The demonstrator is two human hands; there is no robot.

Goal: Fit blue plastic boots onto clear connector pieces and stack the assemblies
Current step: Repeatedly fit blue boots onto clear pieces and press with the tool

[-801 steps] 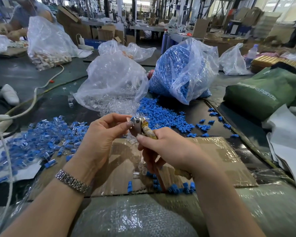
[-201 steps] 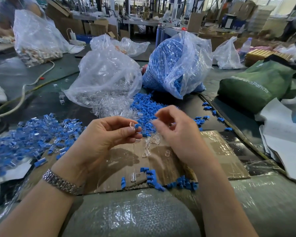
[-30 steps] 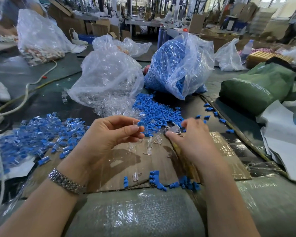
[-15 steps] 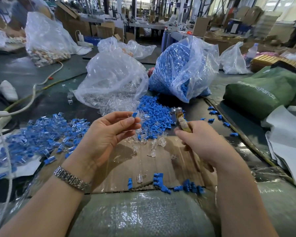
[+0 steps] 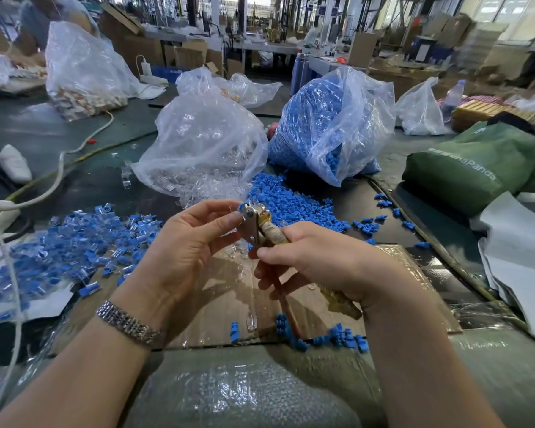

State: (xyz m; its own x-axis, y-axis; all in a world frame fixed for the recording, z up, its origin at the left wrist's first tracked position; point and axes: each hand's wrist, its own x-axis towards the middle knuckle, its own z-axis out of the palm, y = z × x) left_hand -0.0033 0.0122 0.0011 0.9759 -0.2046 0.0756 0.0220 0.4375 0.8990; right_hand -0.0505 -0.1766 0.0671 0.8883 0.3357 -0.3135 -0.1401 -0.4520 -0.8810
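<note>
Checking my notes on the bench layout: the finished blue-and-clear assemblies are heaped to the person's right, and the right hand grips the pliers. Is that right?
Not quite. The head view shows the finished assemblies heaped to the person's left, not right. The right hand does grip the pliers.

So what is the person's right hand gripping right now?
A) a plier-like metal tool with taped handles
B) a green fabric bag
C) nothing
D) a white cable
A: the right hand is curled round the taped handles of the plier-like metal tool, whose metal head meets the left hand's fingertips.
</note>
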